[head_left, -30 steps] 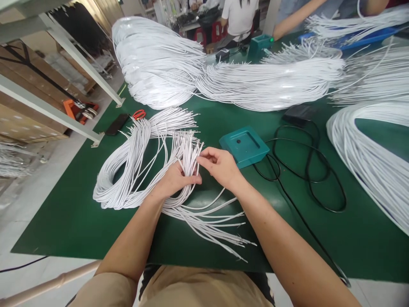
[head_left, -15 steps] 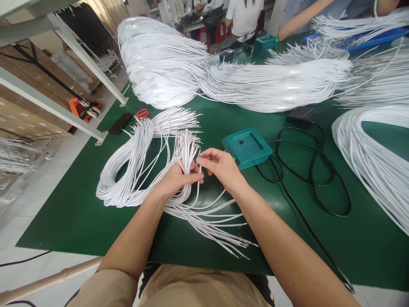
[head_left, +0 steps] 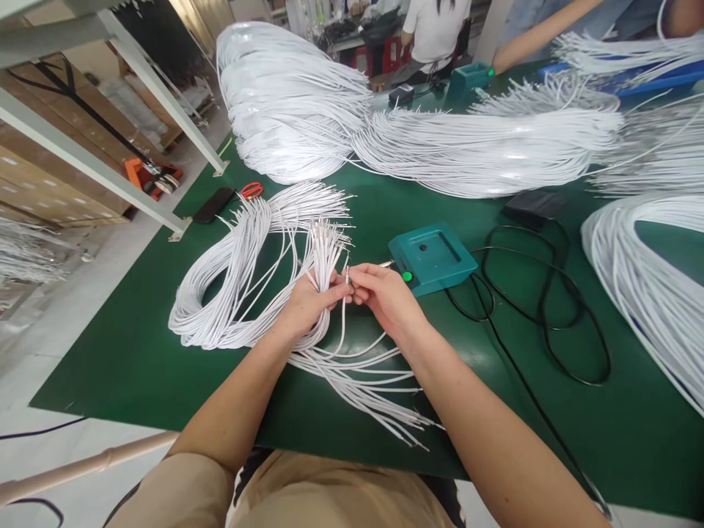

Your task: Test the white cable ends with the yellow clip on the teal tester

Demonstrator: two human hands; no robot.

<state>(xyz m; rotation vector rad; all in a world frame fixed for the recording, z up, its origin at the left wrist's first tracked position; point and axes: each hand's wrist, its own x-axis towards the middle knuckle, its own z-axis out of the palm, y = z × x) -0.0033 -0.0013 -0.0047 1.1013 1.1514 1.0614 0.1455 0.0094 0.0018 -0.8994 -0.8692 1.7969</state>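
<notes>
My left hand (head_left: 312, 299) is wrapped round a bundle of white cables (head_left: 325, 253), whose tips stand up above the fingers. My right hand (head_left: 379, 290) pinches a single white cable (head_left: 344, 323) near its metal-coloured end, close against the left thumb. Below the hands, several loose cable ends (head_left: 385, 414) fan out to the right over the table. The rest of the cables curve away left into a coil (head_left: 192, 315). Just beyond my right hand sits a teal box (head_left: 434, 257) with a green light, and a thin metal tip pokes out from its left side.
Large white cable bundles (head_left: 297, 103) lie across the back of the green table (head_left: 121, 352), with another coil (head_left: 643, 271) at right. Red-handled scissors (head_left: 251, 191) and a black phone-like object (head_left: 214, 205) lie at left. A black cord (head_left: 542, 315) loops right. A co-worker's arm (head_left: 544, 33) reaches in behind.
My right hand has come down slightly and closer to the left thumb, pinching the cable end there. The whole view has shifted a little, so the table's contents appear further right.
</notes>
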